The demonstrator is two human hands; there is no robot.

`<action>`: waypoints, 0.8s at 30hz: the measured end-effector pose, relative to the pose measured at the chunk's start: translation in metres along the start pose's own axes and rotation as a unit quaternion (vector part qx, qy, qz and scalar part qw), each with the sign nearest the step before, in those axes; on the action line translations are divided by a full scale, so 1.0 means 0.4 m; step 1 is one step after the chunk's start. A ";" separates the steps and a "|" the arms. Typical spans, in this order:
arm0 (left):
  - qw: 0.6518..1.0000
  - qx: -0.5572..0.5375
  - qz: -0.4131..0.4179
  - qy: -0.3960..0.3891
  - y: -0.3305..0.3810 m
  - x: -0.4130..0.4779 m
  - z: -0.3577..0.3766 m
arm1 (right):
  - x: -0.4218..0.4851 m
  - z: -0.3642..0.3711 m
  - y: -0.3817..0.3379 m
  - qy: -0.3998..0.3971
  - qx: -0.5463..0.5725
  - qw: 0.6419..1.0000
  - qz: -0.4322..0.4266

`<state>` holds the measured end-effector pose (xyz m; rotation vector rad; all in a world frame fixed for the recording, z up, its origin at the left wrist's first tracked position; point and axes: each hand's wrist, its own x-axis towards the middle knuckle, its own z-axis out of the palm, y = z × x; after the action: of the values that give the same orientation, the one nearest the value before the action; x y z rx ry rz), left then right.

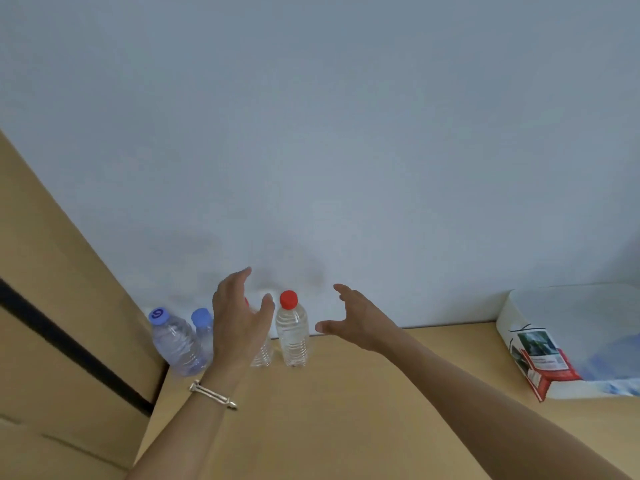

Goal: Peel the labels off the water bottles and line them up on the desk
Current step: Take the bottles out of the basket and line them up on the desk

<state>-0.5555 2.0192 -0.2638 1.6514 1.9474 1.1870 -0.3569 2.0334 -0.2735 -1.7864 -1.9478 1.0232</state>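
Bottles are standing upright in a row along the back edge of the desk, close against the wall, and no label is showing on any of them. Nearest the back left corner, beside the wooden panel, the first blue-capped bottle is touching the second blue-capped bottle. The half-hidden red-capped bottle is standing behind the left hand, and the last red-capped bottle is closing the row on the right.

This last bottle is sitting between the two hands, with its long axis vertical. The left hand is hovering with its thumb just beside the bottle's shoulder, so it is the nearer one. The right hand is hovering apart from it, toward the right edge. Both hands are spreading their fingers and gripping nothing.

A white box is lying at the right edge of the desk. Something bluish is showing inside it (too blurred to name).

I am judging that any coming move on the last bottle is asking for a grip from the side, around its body.
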 end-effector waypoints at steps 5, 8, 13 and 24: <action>0.997 0.020 0.070 -0.014 0.195 -0.123 0.105 | -0.143 -0.151 0.109 0.034 0.004 0.999 -0.032; 0.994 0.001 0.104 -0.046 0.309 -0.212 0.191 | -0.236 -0.251 0.209 0.067 0.028 0.997 -0.028; 0.985 -0.024 0.125 -0.118 0.461 -0.344 0.353 | -0.397 -0.373 0.390 0.112 0.044 0.993 0.014; 0.942 -0.041 0.170 -0.287 0.687 -0.571 0.678 | -0.694 -0.516 0.735 0.225 0.096 0.958 0.150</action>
<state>-0.1214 1.9065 -0.2787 2.0527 1.2748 0.7451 0.0435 1.8200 -0.2622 -2.0228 -1.2938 0.7662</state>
